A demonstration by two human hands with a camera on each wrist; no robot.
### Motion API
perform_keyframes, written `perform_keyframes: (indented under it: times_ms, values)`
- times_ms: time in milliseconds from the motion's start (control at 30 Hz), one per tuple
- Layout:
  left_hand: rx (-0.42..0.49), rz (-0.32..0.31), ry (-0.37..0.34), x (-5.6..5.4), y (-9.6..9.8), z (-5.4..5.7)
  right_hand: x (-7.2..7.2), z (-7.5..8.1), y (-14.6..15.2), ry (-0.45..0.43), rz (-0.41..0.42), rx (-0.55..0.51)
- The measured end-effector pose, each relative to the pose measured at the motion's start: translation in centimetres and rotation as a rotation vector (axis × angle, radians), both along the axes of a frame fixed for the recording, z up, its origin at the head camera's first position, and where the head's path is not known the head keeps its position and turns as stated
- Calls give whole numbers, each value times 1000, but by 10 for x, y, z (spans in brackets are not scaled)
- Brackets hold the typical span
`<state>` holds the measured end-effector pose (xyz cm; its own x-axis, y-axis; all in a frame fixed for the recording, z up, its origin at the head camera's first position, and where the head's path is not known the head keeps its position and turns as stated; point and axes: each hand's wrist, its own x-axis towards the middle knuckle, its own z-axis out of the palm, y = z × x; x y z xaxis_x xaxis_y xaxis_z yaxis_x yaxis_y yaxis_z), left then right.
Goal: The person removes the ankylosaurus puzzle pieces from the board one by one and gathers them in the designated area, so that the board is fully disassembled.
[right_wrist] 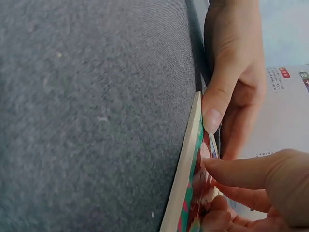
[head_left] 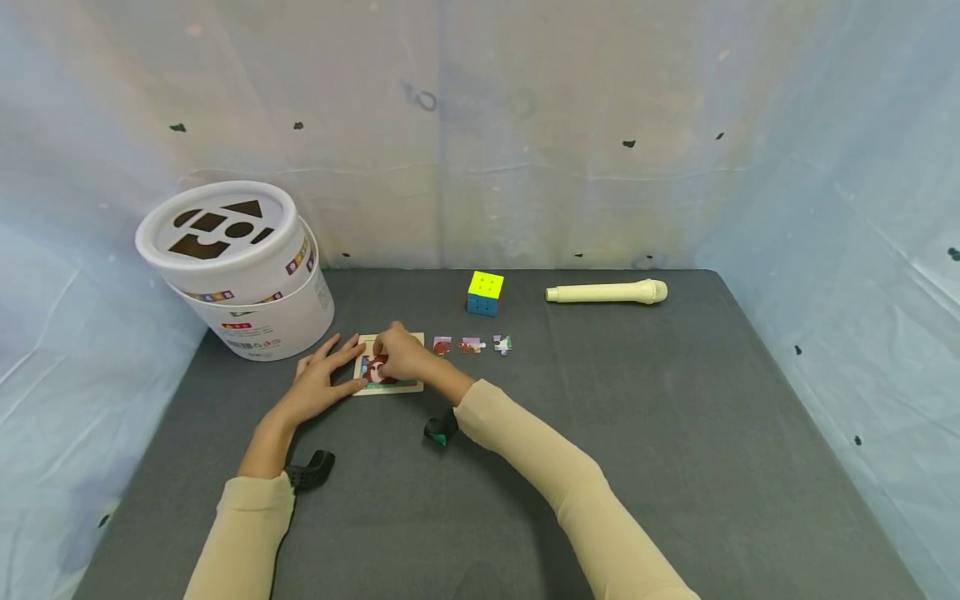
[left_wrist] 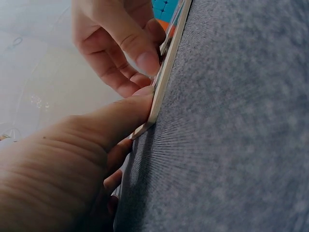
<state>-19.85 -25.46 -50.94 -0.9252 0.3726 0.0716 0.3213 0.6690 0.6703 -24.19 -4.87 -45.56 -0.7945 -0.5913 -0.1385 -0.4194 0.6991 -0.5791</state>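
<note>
white tub [head_left: 255, 333]: far left of the grey worktop [head_left: 637, 433], beyond the left grip.
left grip [head_left: 313, 392]: fingers spread about the board's left end; thumb resting on its near left corner.
puzzle board [right_wrist: 183, 166]: flat on the worktop, left of centre, between the two grips.
board handling: judged light, thin and stiff, wood-like; likely to slide if pushed sideways, so best steadied by the pale rim at the left corners, off the picture.
board appearance: rectangular, pale wood-toned border; printed picture in red-brown, green and blue, part hidden under the right grip.
right grip [head_left: 408, 357]: fingers curled over the picture, thumb touching its surface; whether a piece is pinched cannot be told.
left loose piece [head_left: 442, 344]: purple and red-brown, just beside the board's right edge.
middle loose piece [head_left: 472, 344]: purple and red-brown, pale tab at its right side.
right loose piece [head_left: 502, 343]: white and green with some purple, tabs projecting; furthest from the board.
piece handling: judged very light, rigid, smooth on the printed face; tabs the likely weak points. take by opposite side edges, fingertips only, without bending the tabs.
</note>
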Motion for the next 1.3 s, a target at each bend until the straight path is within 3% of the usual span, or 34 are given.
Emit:
perform_keyframes:
  times_ms: [467,800,1000,1300]
  values:
    - [3,3,-1,2,-1,-1,2,-10,9,-51,-15,-244]
    - [1,3,-7,0,1,-2,-4,-9,39,-150,-40,-549]
    - [-11,2,-22,0,3,0,1,-3,80,-127,-40,-538]
    - [-11,8,-14,1,2,1,11,-10,120,-142,-6,-402]
